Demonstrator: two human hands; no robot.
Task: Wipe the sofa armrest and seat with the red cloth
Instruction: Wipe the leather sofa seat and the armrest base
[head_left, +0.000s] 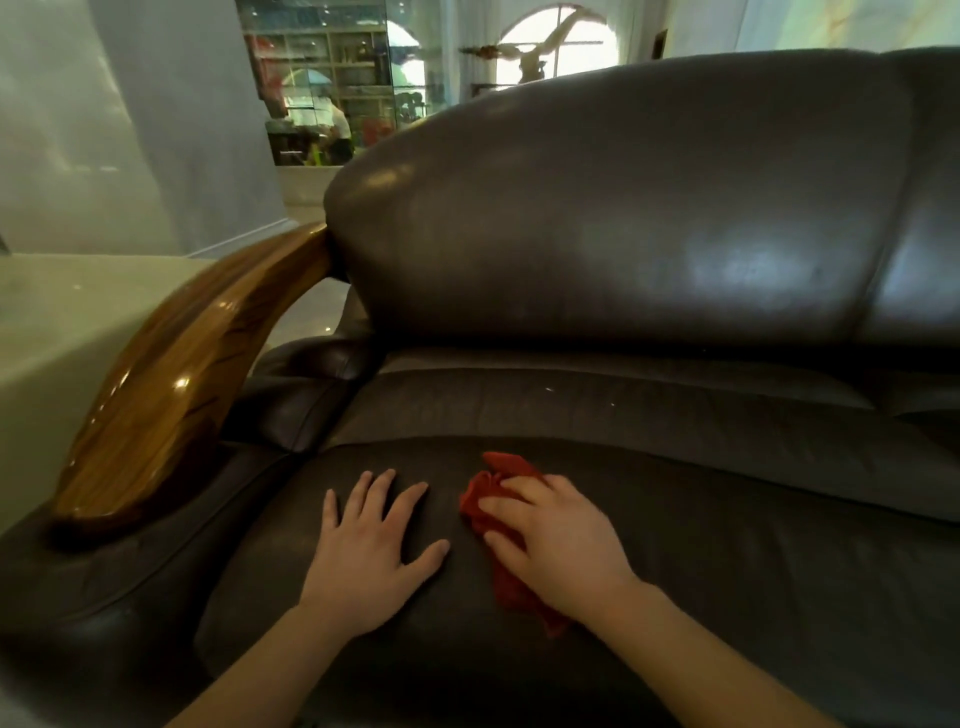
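Observation:
A dark leather sofa fills the head view, with its seat cushion (727, 545) in front of me. The red cloth (485, 493) lies crumpled on the seat under my right hand (556, 540), which presses down on it with fingers spread. Part of the cloth shows ahead of the fingers and part behind the palm. My left hand (371, 556) rests flat on the bare seat to the left of the cloth, fingers apart, holding nothing. The glossy curved wooden armrest (182, 374) runs along the sofa's left side, above a leather pad.
The padded backrest (623, 218) rises behind the seat. A pale table or counter (62, 312) stands left of the armrest. Shelves, glass and an arched window lie far behind the sofa.

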